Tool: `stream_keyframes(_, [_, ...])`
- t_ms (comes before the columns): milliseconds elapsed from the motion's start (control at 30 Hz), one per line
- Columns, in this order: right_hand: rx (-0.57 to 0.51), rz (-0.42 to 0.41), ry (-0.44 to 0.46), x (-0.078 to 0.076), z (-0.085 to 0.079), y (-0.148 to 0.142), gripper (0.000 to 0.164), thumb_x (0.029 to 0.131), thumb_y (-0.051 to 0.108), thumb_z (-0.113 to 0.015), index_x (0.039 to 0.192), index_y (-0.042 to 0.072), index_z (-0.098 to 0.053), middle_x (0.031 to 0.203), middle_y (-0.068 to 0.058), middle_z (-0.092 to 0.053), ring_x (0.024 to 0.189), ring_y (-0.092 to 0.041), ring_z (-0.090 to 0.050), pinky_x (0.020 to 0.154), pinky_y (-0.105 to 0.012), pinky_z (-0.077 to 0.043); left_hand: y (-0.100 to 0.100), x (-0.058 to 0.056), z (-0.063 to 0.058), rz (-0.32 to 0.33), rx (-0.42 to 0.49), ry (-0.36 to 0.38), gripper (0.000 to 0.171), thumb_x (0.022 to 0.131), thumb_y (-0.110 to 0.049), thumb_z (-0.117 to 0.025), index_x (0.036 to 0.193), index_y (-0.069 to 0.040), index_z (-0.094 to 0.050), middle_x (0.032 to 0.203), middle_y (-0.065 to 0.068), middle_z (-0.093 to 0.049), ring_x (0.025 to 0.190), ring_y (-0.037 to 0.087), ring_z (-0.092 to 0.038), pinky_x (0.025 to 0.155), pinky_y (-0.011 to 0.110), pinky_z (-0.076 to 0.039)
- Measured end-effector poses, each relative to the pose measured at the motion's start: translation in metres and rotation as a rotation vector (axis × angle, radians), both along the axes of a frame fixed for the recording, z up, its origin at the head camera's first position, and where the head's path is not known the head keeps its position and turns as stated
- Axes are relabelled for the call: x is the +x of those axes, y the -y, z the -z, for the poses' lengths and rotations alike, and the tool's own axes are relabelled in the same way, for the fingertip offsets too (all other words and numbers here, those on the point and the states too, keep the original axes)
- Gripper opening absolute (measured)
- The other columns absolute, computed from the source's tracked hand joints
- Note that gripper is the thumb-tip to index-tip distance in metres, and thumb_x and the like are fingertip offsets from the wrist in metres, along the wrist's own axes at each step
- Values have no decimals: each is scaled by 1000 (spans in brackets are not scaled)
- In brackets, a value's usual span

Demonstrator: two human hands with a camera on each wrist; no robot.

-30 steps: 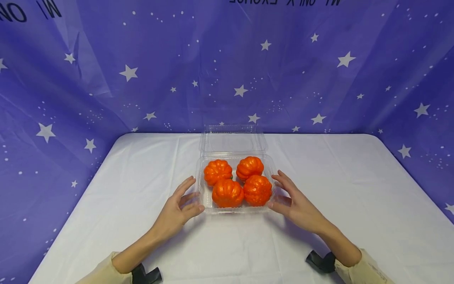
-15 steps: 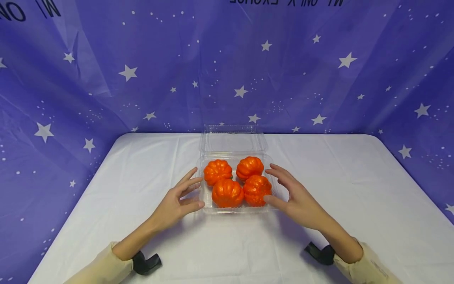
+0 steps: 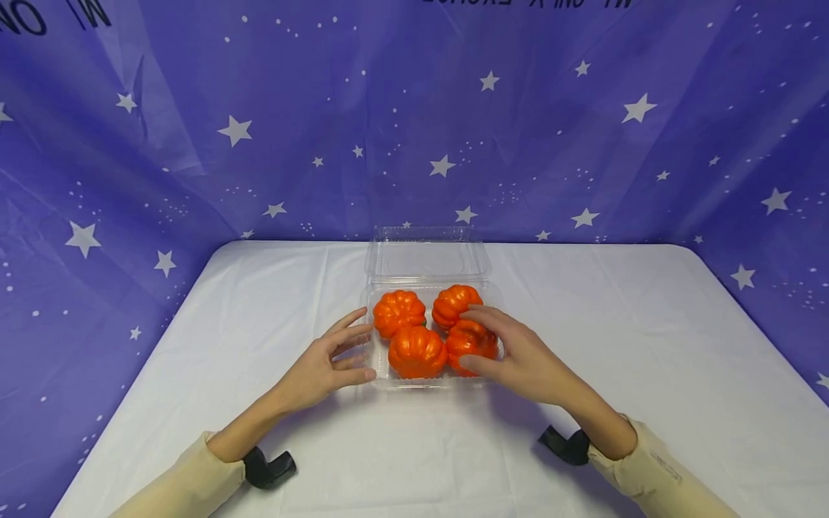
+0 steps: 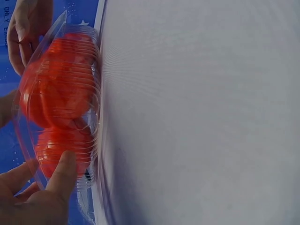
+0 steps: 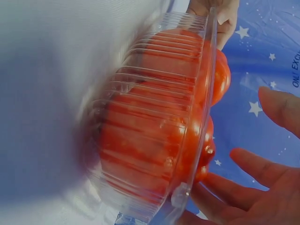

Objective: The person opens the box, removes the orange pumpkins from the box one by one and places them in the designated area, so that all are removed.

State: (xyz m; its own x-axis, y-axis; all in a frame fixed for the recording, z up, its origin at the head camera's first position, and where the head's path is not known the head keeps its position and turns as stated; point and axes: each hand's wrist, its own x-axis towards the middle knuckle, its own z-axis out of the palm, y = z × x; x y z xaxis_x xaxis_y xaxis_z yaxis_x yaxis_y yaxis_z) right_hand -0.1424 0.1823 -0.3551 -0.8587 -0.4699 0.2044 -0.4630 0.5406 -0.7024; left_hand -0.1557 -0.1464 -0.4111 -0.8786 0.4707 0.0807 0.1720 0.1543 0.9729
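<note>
Several orange toy-like pumpkins sit in a clear plastic clamshell box (image 3: pixel 434 383) whose lid (image 3: pixel 427 259) is folded back. My left hand (image 3: pixel 317 368) is at the box's left side, fingers spread and lightly bent; the left wrist view has a fingertip against the ribbed wall, in front of one pumpkin (image 4: pixel 56 143). Over the right rim reaches my right hand (image 3: pixel 524 356), its thumb and fingers apart above the front right pumpkin (image 3: pixel 470 339). The right fingers partly cover it and overlap the back right pumpkin (image 3: pixel 453 301). Farther left are the front left pumpkin (image 3: pixel 417 352) and back left pumpkin (image 3: pixel 398 314).
A white cloth covers the table (image 3: pixel 622 316). Behind it and at both sides hangs a blue-purple curtain (image 3: pixel 363 115) with white stars. Black camera mounts (image 3: pixel 267 469) are strapped at both wrists, below beige sleeves (image 3: pixel 188 478).
My right hand has lifted from the box's right side and moved left over the front right pumpkin. The left fingers have shifted slightly up along the box's left edge.
</note>
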Motion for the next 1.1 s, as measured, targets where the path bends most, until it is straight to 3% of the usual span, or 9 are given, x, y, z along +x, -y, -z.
stream_keyframes(100, [22,12,-11,0,1,2,56,85,25,-79,133,6,-59,139,-7,-55,125,-25,-51,101,-49,-47,0,-1,0,3,-3,13,72,81,-11,-82,143,1,-47,162,8,-18,136,40,-39,100,32,-48])
stream_keyframes(433, [101,57,-61,0,8,8,61,85,20,-77,137,-2,-54,135,-14,-57,109,-26,-56,93,-45,-51,1,-2,0,17,15,19,70,81,-7,-82,141,3,-48,163,9,-16,136,42,-38,102,32,-47])
stream_keyframes(567, [131,65,-76,1,10,11,59,85,18,-77,135,-4,-56,138,-15,-55,119,-32,-53,101,-50,-47,1,-1,-1,19,21,27,70,80,-6,-82,141,4,-48,163,9,-16,136,42,-39,102,31,-47])
stream_keyframes(667, [157,72,-104,1,13,12,54,84,16,-77,131,-4,-60,139,-15,-54,129,-35,-48,107,-53,-41,1,-1,-1,18,18,30,71,80,-7,-82,141,4,-48,163,8,-16,136,42,-39,102,31,-47])
stream_keyframes(1100, [141,95,-141,2,21,8,49,81,10,-79,127,5,-63,141,-13,-54,126,-31,-49,103,-51,-45,0,0,0,15,19,33,72,81,-7,-82,143,4,-46,163,8,-16,136,42,-39,102,30,-46])
